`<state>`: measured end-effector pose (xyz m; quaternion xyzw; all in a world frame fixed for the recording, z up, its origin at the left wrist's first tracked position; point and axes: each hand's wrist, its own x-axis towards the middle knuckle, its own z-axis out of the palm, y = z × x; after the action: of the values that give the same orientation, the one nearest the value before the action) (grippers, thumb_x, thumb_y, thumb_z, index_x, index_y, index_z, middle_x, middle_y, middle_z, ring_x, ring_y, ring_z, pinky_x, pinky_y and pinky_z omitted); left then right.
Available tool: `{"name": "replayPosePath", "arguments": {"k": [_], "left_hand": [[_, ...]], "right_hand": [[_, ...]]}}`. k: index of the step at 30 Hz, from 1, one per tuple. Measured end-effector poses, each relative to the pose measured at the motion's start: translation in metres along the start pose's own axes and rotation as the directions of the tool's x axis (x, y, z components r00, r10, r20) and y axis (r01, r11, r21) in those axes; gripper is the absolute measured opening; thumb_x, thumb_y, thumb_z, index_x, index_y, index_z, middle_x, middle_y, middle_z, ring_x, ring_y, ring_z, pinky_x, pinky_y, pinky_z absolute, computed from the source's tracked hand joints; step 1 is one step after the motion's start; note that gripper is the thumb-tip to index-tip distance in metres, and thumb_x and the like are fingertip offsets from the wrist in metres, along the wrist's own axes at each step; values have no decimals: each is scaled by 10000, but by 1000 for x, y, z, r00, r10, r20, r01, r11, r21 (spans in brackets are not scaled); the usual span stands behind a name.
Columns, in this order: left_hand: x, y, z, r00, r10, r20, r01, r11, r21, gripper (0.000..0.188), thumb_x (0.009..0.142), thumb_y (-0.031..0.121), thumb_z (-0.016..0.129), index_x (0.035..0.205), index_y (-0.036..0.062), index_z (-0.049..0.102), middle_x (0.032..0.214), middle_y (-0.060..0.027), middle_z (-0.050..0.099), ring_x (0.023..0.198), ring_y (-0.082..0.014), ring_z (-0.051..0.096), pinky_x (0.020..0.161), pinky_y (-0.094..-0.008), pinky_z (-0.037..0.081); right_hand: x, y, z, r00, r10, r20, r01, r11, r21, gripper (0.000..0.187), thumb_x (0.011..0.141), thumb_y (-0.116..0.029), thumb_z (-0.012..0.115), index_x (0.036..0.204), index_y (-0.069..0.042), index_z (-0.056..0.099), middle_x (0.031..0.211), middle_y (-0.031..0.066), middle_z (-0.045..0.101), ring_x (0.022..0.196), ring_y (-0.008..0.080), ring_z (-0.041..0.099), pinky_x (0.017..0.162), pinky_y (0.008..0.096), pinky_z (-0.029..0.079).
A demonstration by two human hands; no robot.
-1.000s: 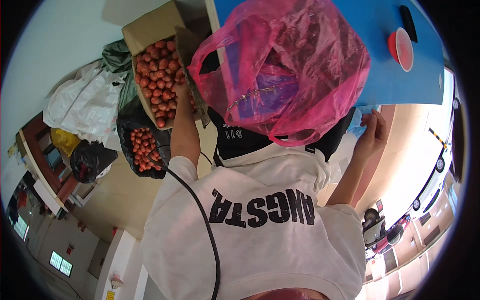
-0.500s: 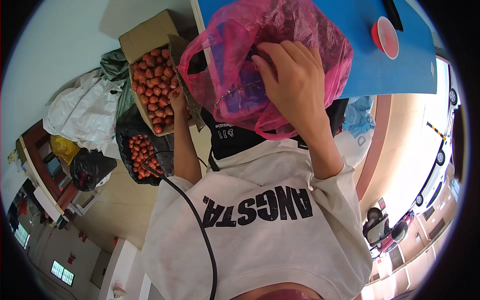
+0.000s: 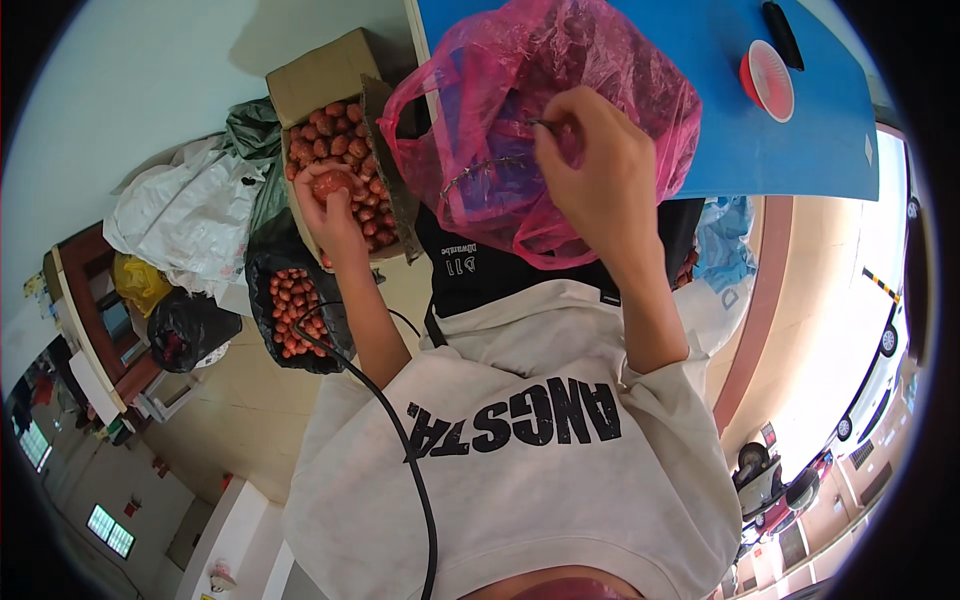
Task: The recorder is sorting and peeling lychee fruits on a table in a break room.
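Observation:
My left hand point(image 3: 335, 218) is over a cardboard box point(image 3: 320, 72) of reddish, round fruit-like balls point(image 3: 325, 125). Its fingers curl around one larger, shiny red ball point(image 3: 331, 184). Above the pink plastic bag point(image 3: 465, 85), my right hand point(image 3: 605, 165) pinches a thin dark stem-like piece point(image 3: 541, 123) between thumb and finger. Several more thin, dark, twig-like pieces point(image 3: 487, 168) lie along the bag's front. What the bag holds shows only dimly through the film.
A blue table point(image 3: 740, 150) carries a red-and-white bowl point(image 3: 770, 82) and a black object point(image 3: 783, 35). A black bag point(image 3: 265, 270) of smaller red balls sits left, beside a white sack point(image 3: 170, 205). A black cable point(image 3: 405, 440) crosses my shirt.
My left hand has drawn back toward me from the balls and now holds a red one. My right fingers have closed into a pinch with a thin dark piece showing.

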<state>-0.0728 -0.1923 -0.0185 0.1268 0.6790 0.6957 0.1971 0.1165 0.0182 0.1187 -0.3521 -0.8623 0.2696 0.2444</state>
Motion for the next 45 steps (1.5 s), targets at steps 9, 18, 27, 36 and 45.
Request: {"name": "replayPosePath", "arguments": {"k": [9,18,27,36,45], "left_hand": [[-42,128,96,778,284,560,-603,589,539,149,783,107,699,921,51,687,815,-28,638,648,-183,565,605,-265,450],[-68,123,147,718,225,658,-676,450,584,120,757,71,708,871,106,714,783,-11,627,627,-197,563,609,-284,457],[-103,151,206,678,209,705,-685,529,501,134,765,65,706,897,90,711,796,-23,636,659,-207,585,634,-288,469],[-121,184,226,669,290,684,-693,577,433,157,793,71,700,948,50,697,831,-41,662,651,-189,575,641,-284,465],[-130,193,210,746,74,662,-467,767,440,155,822,76,673,964,14,682,768,-42,648,613,-143,507,609,-252,424]], "right_hand": [[-41,21,-54,978,207,0,-191,903,385,124,805,38,641,914,-13,668,854,22,671,678,86,509,651,189,427],[-73,69,-102,923,377,74,-363,791,493,121,827,28,648,941,-7,673,843,19,654,688,86,515,655,184,423],[-92,110,-171,860,509,-47,-314,599,736,101,831,-6,680,931,-5,677,812,64,678,669,106,560,624,201,444],[-47,152,-271,833,433,-345,-187,807,561,117,839,-1,658,953,11,681,883,100,718,704,141,640,632,225,493],[20,231,-266,901,58,-430,-234,899,-369,87,769,-33,723,839,-55,770,921,67,660,794,222,621,675,293,527]]}}
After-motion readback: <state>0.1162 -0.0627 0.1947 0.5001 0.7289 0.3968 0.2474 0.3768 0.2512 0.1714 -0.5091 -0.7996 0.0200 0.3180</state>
